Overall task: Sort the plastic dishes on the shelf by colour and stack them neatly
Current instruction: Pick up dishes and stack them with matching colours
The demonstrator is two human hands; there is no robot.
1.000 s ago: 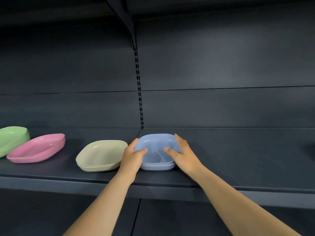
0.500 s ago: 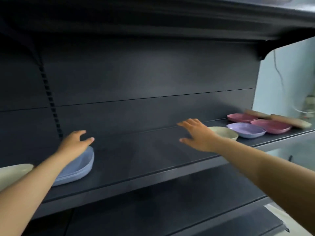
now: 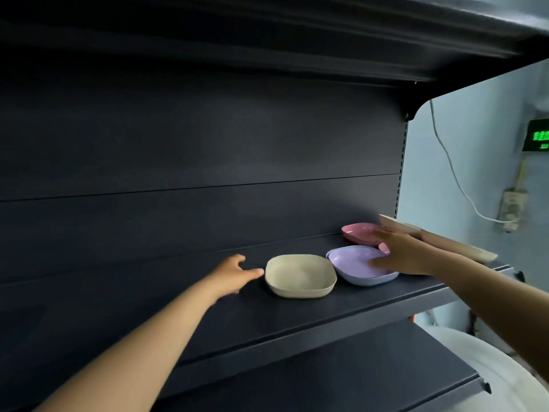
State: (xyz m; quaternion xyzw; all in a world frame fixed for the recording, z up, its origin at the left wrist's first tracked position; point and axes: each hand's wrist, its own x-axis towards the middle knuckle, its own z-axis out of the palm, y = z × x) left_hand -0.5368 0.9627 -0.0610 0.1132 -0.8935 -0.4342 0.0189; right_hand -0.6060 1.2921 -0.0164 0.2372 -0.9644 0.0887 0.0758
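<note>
**A:** Where were the dishes, and what were the hands doing?

**B:** Three loose dishes sat toward the right end of a dark grey metal shelf (image 3: 297,319). A cream, rounded-square plastic dish (image 3: 300,275) stood nearest the middle. Just beside it, to the right, was a lilac plastic dish (image 3: 353,263) resting on a pale blue one. Behind those sat a pink plastic dish (image 3: 358,231). The right hand (image 3: 407,254) lay over the far rim of the lilac dish, its fingers (image 3: 378,264) stretched fairly flat; whether they pinched the rim could not be told. The left hand (image 3: 230,273) hovered near the cream dish's left edge, fingers loosely spread, holding nothing, with a small gap showing.

**A:** What could have gone wrong?

**B:** As a judgement: the lilac dish sat close to the cream one, so a sideways pull might have knocked the cream dish along the shelf. Lifting the lilac dish might also have dragged the blue one beneath it. Smooth plastic likely slides easily on painted metal, and the front edge showed no lip that I could make out.

**A:** And the surroundings?

**B:** The shelving had a dark back panel and another shelf overhead and below. A pale flat board (image 3: 445,242) lay at the shelf's right end, behind the right forearm. Beyond was a light blue wall (image 3: 475,129) with a white cable (image 3: 454,176), a wall socket (image 3: 512,208) and a green digital display (image 3: 537,135).
</note>
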